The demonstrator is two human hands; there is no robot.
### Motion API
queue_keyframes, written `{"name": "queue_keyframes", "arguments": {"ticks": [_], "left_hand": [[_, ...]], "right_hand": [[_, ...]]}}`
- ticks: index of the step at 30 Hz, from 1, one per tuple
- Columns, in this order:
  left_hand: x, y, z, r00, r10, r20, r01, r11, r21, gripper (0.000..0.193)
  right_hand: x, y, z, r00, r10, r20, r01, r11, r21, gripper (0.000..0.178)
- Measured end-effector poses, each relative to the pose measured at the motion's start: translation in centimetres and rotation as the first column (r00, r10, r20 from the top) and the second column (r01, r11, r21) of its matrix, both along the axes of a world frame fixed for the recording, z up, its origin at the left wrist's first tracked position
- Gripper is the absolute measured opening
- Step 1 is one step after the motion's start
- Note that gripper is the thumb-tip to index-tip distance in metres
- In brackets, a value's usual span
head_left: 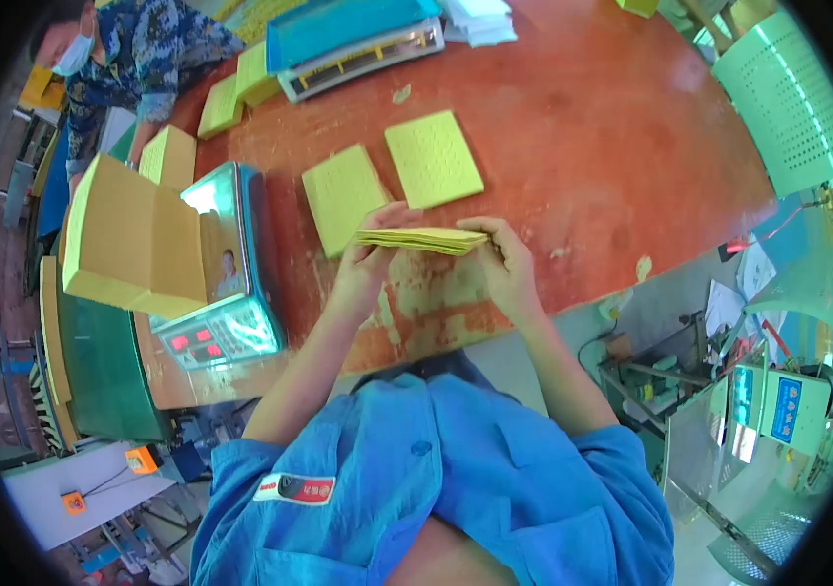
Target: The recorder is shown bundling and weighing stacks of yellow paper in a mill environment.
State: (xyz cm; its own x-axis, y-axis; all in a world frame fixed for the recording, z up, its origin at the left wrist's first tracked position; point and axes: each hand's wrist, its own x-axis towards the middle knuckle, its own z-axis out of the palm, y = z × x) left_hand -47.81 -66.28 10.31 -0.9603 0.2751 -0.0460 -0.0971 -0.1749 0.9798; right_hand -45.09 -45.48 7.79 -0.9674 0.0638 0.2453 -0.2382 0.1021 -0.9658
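Observation:
Between my two hands is a thin stack of yellow paper sheets, seen nearly edge-on above the table. My left hand grips its left end, with some fingers behind the sheets. At the other end, my right hand pinches the corner between thumb and fingers. Just beyond my left hand lies a flat yellow stack on the red-brown table. Another yellow stack rests to its right, a little farther off.
A tall yellow paper block stands on a digital scale at the left. At the back are a blue tray on a white device and white papers. A masked person sits far left. Perforated green metal is at the right.

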Motion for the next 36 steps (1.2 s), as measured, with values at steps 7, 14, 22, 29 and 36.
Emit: {"name": "queue_keyframes", "arguments": {"ticks": [7, 14, 22, 29, 36], "left_hand": [[1.7, 3.1, -1.6, 0.997, 0.072, -0.028, -0.070, 0.997, 0.042, 0.082], [0.8, 4.9, -1.0, 0.996, 0.073, -0.054, -0.078, 0.993, -0.094, 0.024], [-0.2, 4.3, -1.8, 0.960, 0.069, -0.272, -0.154, 0.940, -0.306, 0.027], [-0.8, 3.6, -2.0, 0.948, 0.079, -0.307, -0.192, 0.913, -0.359, 0.013], [0.1, -0.9, 1.1, 0.967, 0.037, -0.252, -0.137, 0.910, -0.391, 0.014]], "right_hand": [[1.3, -0.1, -0.8, 0.995, -0.070, 0.066, 0.069, 0.997, 0.026, 0.029], [0.6, -0.5, -1.1, 0.990, -0.101, 0.094, 0.107, 0.992, -0.062, 0.022], [-0.1, 0.5, -1.8, 0.974, -0.133, 0.183, 0.145, 0.988, -0.055, 0.014], [0.0, 0.6, -1.5, 0.976, -0.167, 0.143, 0.165, 0.986, 0.025, 0.020], [1.3, -1.9, 3.6, 0.971, -0.022, 0.237, 0.094, 0.951, -0.296, 0.027]]}}
